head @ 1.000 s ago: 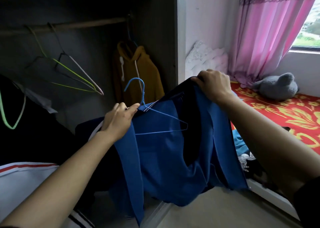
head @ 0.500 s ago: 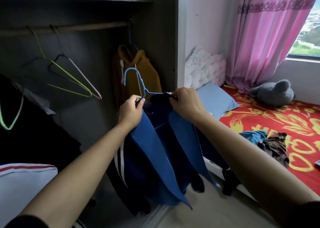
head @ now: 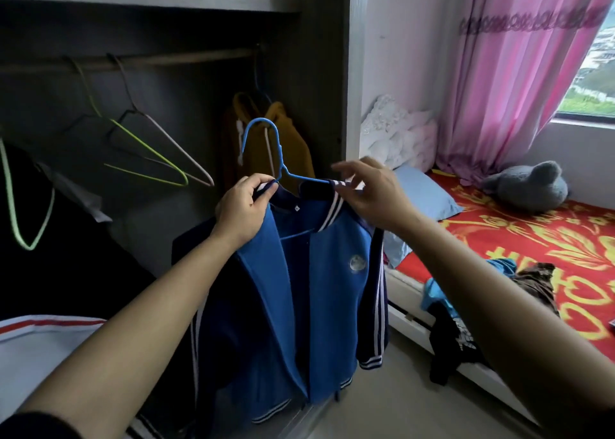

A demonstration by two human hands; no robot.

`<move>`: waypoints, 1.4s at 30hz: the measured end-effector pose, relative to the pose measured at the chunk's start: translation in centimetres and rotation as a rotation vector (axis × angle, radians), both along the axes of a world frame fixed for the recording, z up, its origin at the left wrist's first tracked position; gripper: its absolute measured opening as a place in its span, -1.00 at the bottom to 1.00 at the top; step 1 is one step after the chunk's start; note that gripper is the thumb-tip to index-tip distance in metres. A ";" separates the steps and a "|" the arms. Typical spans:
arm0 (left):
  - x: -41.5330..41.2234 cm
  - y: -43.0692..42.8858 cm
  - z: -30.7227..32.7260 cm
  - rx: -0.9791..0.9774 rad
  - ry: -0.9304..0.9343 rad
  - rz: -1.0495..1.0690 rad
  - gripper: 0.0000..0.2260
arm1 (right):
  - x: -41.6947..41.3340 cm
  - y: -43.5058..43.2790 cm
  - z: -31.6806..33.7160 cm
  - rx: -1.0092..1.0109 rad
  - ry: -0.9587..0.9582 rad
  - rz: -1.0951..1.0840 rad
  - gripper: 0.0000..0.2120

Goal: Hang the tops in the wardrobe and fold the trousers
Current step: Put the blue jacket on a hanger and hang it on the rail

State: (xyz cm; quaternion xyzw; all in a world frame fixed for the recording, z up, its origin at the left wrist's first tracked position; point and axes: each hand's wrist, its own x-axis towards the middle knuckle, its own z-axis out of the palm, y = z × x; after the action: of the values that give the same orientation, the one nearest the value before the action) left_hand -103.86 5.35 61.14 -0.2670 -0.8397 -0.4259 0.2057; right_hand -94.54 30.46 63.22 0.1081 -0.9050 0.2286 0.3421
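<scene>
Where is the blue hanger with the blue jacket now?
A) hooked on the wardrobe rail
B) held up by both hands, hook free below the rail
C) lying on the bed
B: left hand and right hand hold the jacket collar; the blue hanger has its hook clear below the rail.

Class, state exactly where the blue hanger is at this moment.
In the head view, the blue hanger is centre frame, inside the collar of the blue jacket, between the left hand and right hand, in front of the hanging yellow hoodie.
</scene>
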 end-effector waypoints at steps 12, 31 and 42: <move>0.1 -0.8 2.1 0.117 0.083 0.006 -0.79 | -2.6 -1.1 0.8 0.331 -0.083 -0.050 -0.55; 0.3 0.5 6.4 0.147 -0.182 0.073 -0.62 | -0.6 -2.2 5.5 0.516 0.028 -0.250 -0.57; 1.0 2.4 4.2 0.115 -0.071 -0.272 -0.65 | 0.7 -2.6 3.6 0.256 0.036 -0.281 -0.51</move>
State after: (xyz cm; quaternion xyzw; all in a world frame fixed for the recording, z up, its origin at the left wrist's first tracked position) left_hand -102.84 7.78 65.35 -0.3509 -0.7768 -0.5062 0.1312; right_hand -93.82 27.87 66.86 0.0274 -0.9266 0.0595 0.3703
